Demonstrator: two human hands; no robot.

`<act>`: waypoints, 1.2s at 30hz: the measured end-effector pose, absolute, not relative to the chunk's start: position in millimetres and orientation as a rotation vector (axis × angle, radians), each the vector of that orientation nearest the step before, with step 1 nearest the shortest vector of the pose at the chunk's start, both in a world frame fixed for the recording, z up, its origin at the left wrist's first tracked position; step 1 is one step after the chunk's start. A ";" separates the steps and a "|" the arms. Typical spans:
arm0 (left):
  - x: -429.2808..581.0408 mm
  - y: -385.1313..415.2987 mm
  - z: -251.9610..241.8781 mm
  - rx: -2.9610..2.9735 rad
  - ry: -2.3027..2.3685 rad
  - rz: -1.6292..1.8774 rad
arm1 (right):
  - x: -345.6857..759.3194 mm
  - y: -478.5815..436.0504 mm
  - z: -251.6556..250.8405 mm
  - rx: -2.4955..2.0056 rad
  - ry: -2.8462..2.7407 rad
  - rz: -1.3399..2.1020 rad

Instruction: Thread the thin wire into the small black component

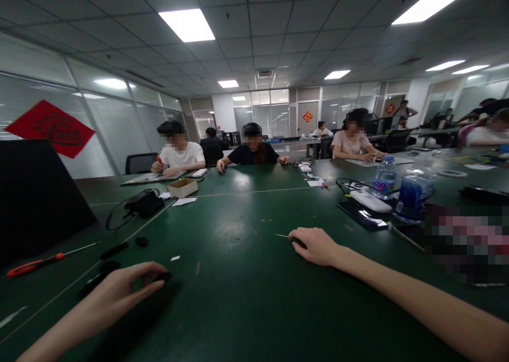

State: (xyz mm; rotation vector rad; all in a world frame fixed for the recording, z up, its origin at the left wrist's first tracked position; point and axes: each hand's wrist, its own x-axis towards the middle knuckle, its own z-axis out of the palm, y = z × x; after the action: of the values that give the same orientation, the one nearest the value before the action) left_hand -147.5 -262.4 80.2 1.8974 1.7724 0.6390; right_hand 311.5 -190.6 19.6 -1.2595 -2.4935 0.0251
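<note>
My left hand [119, 288] rests low on the dark green table [238, 277], fingers pinched on a small black part [162, 276] at its fingertips. My right hand [316, 245] lies further out, fingers curled round a thin tool with a black handle and a metal tip [283, 236] pointing left. Other small black pieces [141, 241] lie on the table left of my left hand.
An orange-handled screwdriver [43, 260] lies at the left by a dark screen [35, 197]. Water bottles [411, 192], phones and a white case [369, 202] sit at the right, a cardboard box [183, 188] and black cable pouch [143, 204] further back. Several people sit at the far side.
</note>
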 end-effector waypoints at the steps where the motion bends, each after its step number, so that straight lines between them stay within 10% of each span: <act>1: -133.8 -248.4 78.1 1.932 1.650 0.651 | 311.9 -190.7 19.8 -1.263 -2.492 0.022; 14: 60.1 -140.3 25.4 1.570 0.802 0.885 | 310.6 -194.2 21.6 -1.289 -2.437 0.009; 36: 64.5 -138.3 3.7 1.331 0.562 0.953 | 297.4 -195.6 11.6 -1.269 -2.287 -0.080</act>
State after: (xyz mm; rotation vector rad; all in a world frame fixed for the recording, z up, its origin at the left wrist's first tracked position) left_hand 64.5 -138.3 3.7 1.3313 0.5622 0.9529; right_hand 297.4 -195.6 11.6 -1.2688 -2.2869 -0.0803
